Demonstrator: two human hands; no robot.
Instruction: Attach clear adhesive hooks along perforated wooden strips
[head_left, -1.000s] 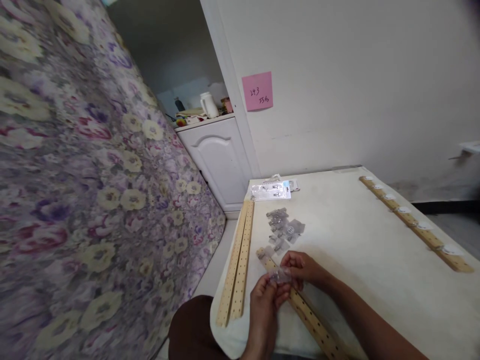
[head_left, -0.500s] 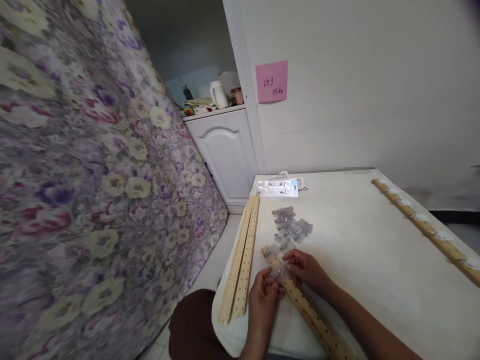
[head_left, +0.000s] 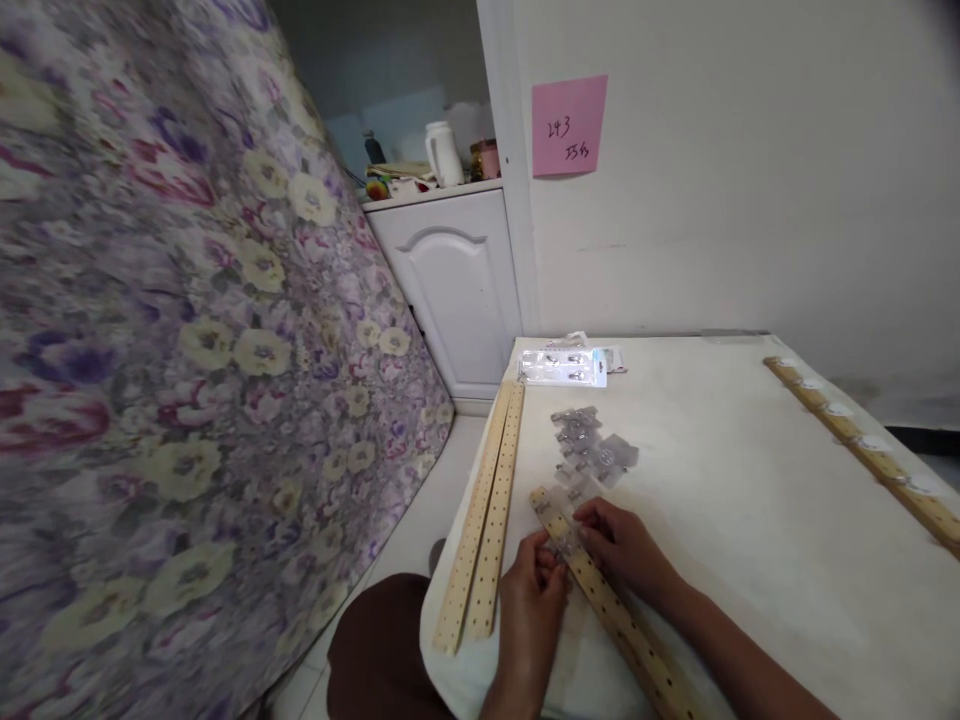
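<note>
A wooden strip [head_left: 611, 610] with rows of dark holes runs diagonally toward me on the white table. Across its upper part lies a clear plastic hook [head_left: 570, 545] with a small metal bit, and another clear piece [head_left: 553, 508] sits nearer the far end. My left hand [head_left: 534, 595] is closed at the strip's left edge, fingertips pinching the hook's near side. From the right, my right hand [head_left: 622, 545] pinches the hook's other side with thumb and forefinger. Just beyond, several similar clear hooks [head_left: 592, 445] lie in an overlapping pile.
Two more perforated wooden strips [head_left: 491, 510] lie along the table's left edge. At the right, another strip [head_left: 862, 445] carries several white round pieces. A clear blister pack [head_left: 562, 367] lies at the back. Floral curtain [head_left: 225, 400] hangs at left; a wall stands behind.
The view has shifted slightly, so the table's contents appear displaced. Both hands stay at the same place on the strip, with the clear plastic now lying flatter against the wood.
</note>
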